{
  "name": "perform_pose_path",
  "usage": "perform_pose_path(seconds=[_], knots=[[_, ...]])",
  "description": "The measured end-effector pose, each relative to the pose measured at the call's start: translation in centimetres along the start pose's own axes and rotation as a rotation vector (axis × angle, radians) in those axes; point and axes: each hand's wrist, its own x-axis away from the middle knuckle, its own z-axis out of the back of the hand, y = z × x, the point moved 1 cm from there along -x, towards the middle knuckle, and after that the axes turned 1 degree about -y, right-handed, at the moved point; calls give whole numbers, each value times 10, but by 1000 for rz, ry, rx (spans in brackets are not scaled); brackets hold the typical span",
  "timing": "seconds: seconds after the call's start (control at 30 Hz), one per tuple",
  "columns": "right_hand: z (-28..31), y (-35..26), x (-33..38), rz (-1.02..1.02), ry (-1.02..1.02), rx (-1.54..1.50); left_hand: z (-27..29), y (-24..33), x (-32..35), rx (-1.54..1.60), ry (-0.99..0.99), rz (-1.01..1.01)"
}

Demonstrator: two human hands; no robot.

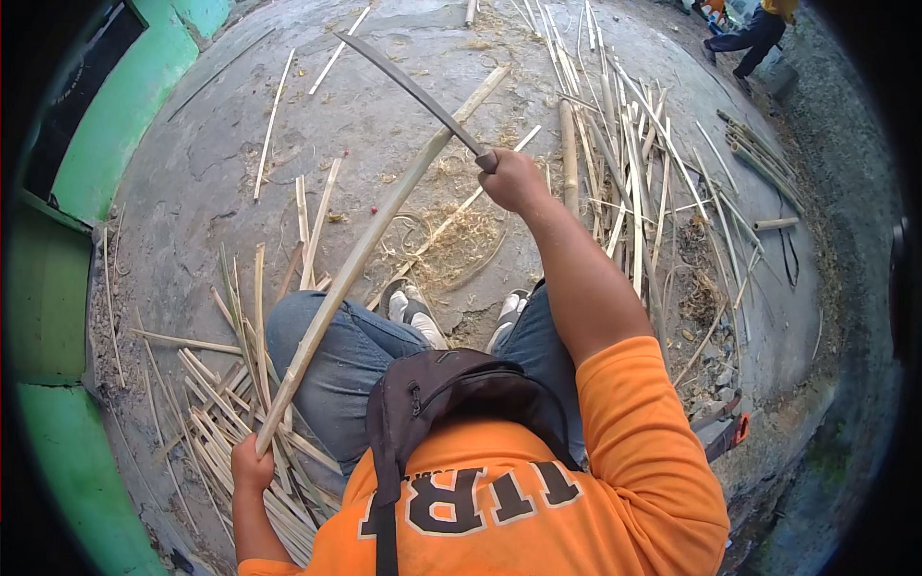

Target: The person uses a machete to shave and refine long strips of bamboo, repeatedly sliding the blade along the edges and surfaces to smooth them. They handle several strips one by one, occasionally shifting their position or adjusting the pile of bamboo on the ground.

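Observation:
My left hand (252, 467), low at the left, is closed around the near end of a long pale bamboo strip (348, 276). The strip slants up over my left knee and away to the far middle. In my closed right hand (517, 180) is the dark handle of a machete (399, 79). Its long, slightly curved blade points to the far left and crosses over the strip near the strip's far end. Whether the edge touches the strip, I cannot tell. Pale shavings (461, 235) lie on the ground beyond my feet.
Split bamboo strips (206, 403) are heaped at my left. More strips and poles (629, 163) lie at the right. A saw with an orange handle (725, 434) rests near my right elbow. A green wall (110, 144) borders the left; another person (754, 40) is at the far right.

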Motion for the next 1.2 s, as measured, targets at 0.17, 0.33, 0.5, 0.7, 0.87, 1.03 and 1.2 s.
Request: perform_pose_path(seconds=[0.17, 0.33, 0.5, 0.7, 0.87, 1.03, 1.2], knots=[[-9, -27, 35, 247, -183, 39, -11, 9, 5, 107, 18, 0], [-9, -36, 41, 261, -268, 253, 23, 7, 18, 35, 9, 9], [-9, 107, -20, -254, 18, -228, 38, 19, 15, -72, 51, -44], [-17, 50, -6, -104, 39, -208, 21, 17, 15, 20, 4, -23], [-23, 6, 28, 328, -241, 211, 12, 6, 14, 26, 5, -37], [-8, 11, 17, 322, -142, 306, 1, -3, 4, -3, 92, -71], [-8, 21, 16, 257, -60, 211, -1, 3, 11, -16, 159, -78]])
